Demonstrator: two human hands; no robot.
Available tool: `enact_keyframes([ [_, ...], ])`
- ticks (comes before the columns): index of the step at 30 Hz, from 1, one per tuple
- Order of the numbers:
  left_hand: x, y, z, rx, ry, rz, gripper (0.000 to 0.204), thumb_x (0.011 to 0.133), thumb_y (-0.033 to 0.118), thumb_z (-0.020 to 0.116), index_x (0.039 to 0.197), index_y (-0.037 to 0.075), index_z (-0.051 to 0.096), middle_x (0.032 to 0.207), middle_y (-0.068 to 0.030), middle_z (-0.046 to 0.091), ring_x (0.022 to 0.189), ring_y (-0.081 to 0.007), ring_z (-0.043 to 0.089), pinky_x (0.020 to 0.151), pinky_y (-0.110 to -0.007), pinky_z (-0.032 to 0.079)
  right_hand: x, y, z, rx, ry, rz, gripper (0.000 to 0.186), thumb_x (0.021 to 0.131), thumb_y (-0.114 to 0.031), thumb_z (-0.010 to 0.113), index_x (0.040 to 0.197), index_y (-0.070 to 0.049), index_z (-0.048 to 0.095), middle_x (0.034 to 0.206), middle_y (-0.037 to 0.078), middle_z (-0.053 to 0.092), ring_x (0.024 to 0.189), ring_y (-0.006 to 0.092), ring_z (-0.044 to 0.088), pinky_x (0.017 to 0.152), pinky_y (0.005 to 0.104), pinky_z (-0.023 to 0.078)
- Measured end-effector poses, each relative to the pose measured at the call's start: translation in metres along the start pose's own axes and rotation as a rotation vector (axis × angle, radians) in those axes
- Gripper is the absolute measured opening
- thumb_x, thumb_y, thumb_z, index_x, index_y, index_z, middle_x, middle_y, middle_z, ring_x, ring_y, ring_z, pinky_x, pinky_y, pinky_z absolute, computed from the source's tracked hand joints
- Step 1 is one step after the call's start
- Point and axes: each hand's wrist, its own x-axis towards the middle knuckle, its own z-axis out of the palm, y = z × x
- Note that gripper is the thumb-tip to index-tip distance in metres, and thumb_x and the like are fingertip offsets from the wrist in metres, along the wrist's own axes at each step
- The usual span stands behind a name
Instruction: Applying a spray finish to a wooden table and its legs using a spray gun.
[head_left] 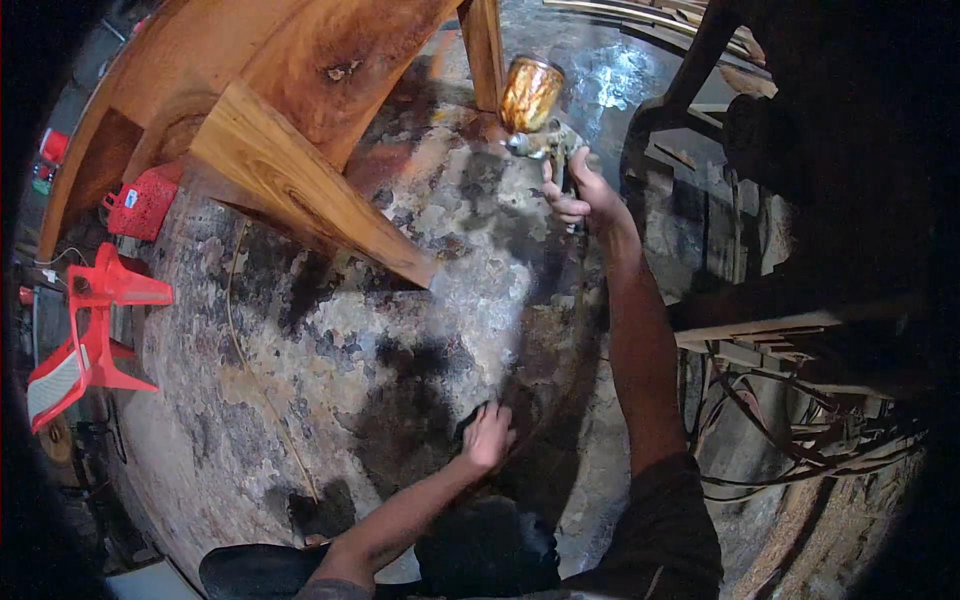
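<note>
In my right hand (585, 190) is a metal spray gun (555, 145), gripped by its handle at the upper middle. An amber-stained cup (532, 92) sits on top of the gun, tilted. A thin hose seems to run down from the handle toward my other hand. My left hand (489, 434) is low over the floor, fingers curled; what they hold, if anything, is hidden. Left of the gun stands a large brown wooden piece of furniture (330, 75) with a broad grained panel. Its slanted tapering leg (310, 185) reaches toward the middle, and another leg (483, 55) stands farther back.
A red plastic stool or chair (95, 335) and a red basket (143, 204) are at the left. A thin hose (240, 335) crosses the blotchy floor (340, 385). Dark wooden furniture (820, 290) fills the right, with tangled strips (800, 440) below. Boards (660, 20) lie at the back.
</note>
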Motion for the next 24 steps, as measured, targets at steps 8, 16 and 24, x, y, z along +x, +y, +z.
enact_keyframes([
  [8, 0.112, 0.018, -0.006, 0.122, 0.051, -0.151, 0.035, 0.08, 0.003, 0.064, 0.115, 0.004, 0.057, 0.118, -0.0161, 0.049, 0.114, -0.0354, 0.05, 0.088, -0.044, 0.052, 0.045, -0.016, -0.017, -0.264, 0.06, 0.333, 0.048, 0.102, -0.054, 0.046, 0.093, -0.008, 0.056, 0.072, -0.004, 0.052, 0.042, 0.0026, 0.032, 0.042, 0.0215, 0.03],
  [16, 0.125, 0.019, 0.006, 0.157, -0.055, -0.217, 0.036, 0.08, 0.006, 0.068, 0.114, 0.007, 0.058, 0.115, -0.0175, 0.045, 0.108, -0.0384, 0.049, 0.084, -0.047, 0.053, 0.076, -0.018, -0.031, -0.958, 0.177, 0.442, 0.043, 0.088, -0.05, 0.073, 0.092, -0.008, 0.065, 0.064, -0.001, 0.062, 0.048, 0.0085, 0.049, 0.044, 0.0274, 0.037],
  [24, 0.126, 0.019, 0.013, 0.296, -0.056, -0.211, 0.02, 0.085, 0.01, 0.063, 0.104, 0.007, 0.062, 0.112, -0.015, 0.047, 0.106, -0.0373, 0.05, 0.085, -0.046, 0.053, 0.087, -0.002, -0.04, -0.635, 0.173, 0.438, 0.046, 0.089, -0.051, 0.072, 0.094, -0.006, 0.062, 0.067, 0.001, 0.062, 0.046, 0.0075, 0.048, 0.042, 0.0269, 0.037],
])
